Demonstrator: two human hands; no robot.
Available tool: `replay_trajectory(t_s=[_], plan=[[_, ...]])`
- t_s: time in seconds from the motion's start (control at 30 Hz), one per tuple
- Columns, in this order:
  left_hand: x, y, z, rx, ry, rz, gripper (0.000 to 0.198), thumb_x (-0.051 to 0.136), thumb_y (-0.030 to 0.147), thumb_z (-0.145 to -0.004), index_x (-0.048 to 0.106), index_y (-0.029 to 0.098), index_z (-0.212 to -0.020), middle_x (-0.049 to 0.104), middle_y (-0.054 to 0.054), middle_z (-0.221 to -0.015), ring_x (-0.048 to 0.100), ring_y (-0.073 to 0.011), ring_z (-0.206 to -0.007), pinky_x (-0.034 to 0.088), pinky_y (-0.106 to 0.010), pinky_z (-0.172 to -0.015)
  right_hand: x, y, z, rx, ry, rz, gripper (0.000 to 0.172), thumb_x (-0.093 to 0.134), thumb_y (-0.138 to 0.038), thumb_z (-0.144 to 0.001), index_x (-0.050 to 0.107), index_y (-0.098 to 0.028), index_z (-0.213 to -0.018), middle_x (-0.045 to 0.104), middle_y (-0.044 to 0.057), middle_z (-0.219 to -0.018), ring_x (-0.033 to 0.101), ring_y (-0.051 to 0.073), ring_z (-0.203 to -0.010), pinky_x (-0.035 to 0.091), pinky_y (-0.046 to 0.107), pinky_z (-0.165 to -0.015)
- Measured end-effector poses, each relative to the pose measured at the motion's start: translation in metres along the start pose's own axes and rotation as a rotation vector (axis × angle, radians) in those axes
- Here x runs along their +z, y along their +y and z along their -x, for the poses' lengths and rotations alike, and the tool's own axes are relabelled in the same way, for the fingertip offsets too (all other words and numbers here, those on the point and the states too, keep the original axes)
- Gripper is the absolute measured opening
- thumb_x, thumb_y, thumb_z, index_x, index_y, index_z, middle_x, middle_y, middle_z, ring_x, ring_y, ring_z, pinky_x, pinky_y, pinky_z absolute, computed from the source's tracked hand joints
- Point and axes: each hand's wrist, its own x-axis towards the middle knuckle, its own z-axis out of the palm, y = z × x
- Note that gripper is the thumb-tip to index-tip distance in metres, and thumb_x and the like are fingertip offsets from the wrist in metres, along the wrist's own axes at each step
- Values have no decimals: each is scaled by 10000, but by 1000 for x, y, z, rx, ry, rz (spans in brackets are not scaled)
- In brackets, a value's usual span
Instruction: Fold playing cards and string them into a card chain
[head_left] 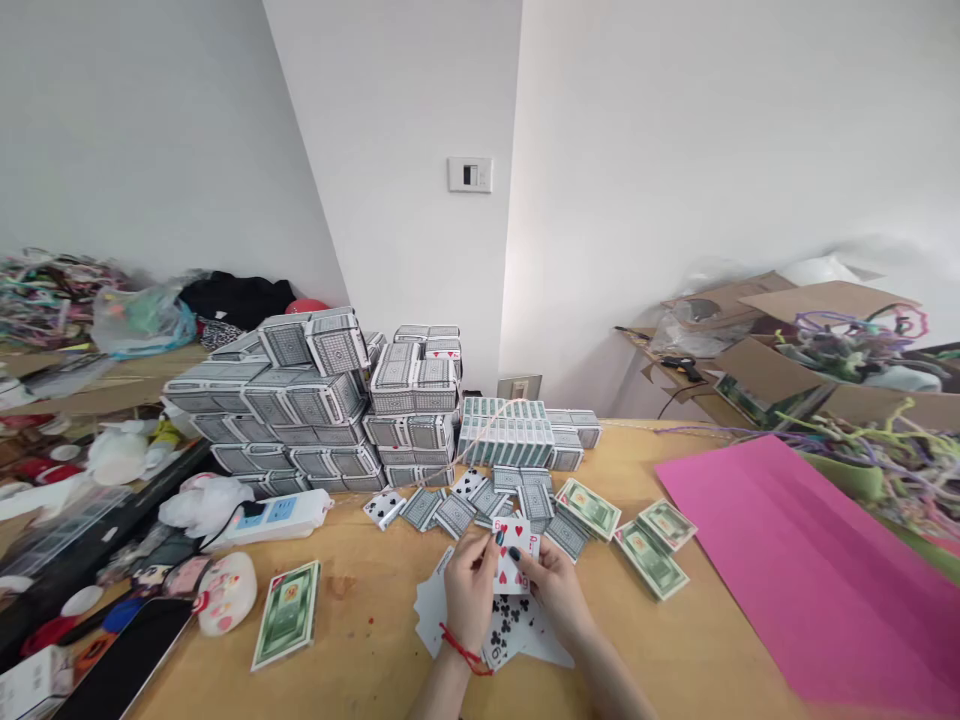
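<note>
My left hand (471, 585), with a red string at the wrist, and my right hand (553, 590) meet over the wooden table (375, 650) near its front edge. Both pinch a small fan of playing cards (513, 562), red hearts faces up. Under my hands lie more face-up cards (510, 630) with black clubs. Just beyond, several small card packs with patterned backs (480, 505) are scattered. A tall pile of boxed card decks (315, 410) rises at the back left.
Green-backed card packs (649, 550) lie to the right, another (287, 612) to the left. A pink paper sheet (810, 570) covers the right side. A white power strip (274, 520), a phone (124, 665) and clutter sit left. Cardboard boxes with pipe cleaners (847, 350) stand at right.
</note>
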Motion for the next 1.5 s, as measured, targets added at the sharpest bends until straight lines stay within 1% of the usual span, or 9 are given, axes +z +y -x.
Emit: replay_trajectory(t_s=[0.23,0.43,0.57,0.67,0.87,1.0,1.13,1.4,1.5], plan=[[0,-8,-4,-177,-30,238,324,510,429,-738,578,149,-590,582,-32,-653,505,-153,-615,419,-240,-578,-1,0,-1,-26,-11,-30,243,682,-349,-658,578,-154,-759,646,25,-653,565,146,-543,433,259,-538],[-2,-12,-8,-214,-81,264,331,542,443,-704,594,140,-581,582,-20,-621,516,-145,-600,419,-237,-567,-4,3,-1,-11,-4,-22,265,701,-368,-625,595,-154,-740,653,23,-660,563,139,-544,423,245,-530],[-3,-14,-10,-185,-121,189,332,502,435,-737,568,148,-583,575,-19,-647,510,-144,-624,414,-228,-583,-2,0,0,7,13,-6,306,708,-403,-601,605,-154,-747,654,22,-647,570,147,-541,427,251,-531],[-4,-15,-9,-110,-116,75,334,459,407,-774,558,153,-582,575,-26,-667,516,-148,-644,413,-231,-600,0,-1,0,6,14,0,316,709,-411,-597,600,-149,-737,649,23,-625,571,151,-527,434,259,-529],[0,-11,-4,5,29,-140,328,441,370,-792,506,170,-541,568,-23,-641,511,-143,-627,393,-217,-583,1,0,0,-29,50,16,336,689,-438,-610,583,-151,-747,646,30,-630,576,166,-526,437,273,-529],[2,-8,-1,23,-32,-141,353,423,370,-807,431,177,-512,501,1,-577,469,-126,-586,378,-206,-553,1,-4,1,-42,89,-32,323,688,-428,-616,587,-156,-757,639,22,-634,566,156,-531,425,255,-516],[3,-7,-1,12,-96,-131,346,435,378,-798,424,176,-516,464,13,-563,443,-117,-561,364,-200,-523,0,-6,1,-40,105,-69,281,702,-394,-609,588,-164,-720,610,-7,-572,521,124,-471,390,224,-465],[2,-8,-3,42,-98,-228,319,398,307,-814,385,181,-521,461,15,-572,438,-116,-570,337,-207,-528,-5,2,-2,-77,90,24,315,653,-431,-654,578,-146,-768,618,26,-629,538,144,-514,430,263,-515],[1,-8,-3,30,-99,-241,316,394,313,-814,385,183,-525,453,19,-555,420,-114,-549,320,-207,-507,-5,3,-2,-81,110,52,308,645,-435,-661,570,-150,-750,605,13,-609,529,137,-509,417,244,-495]])
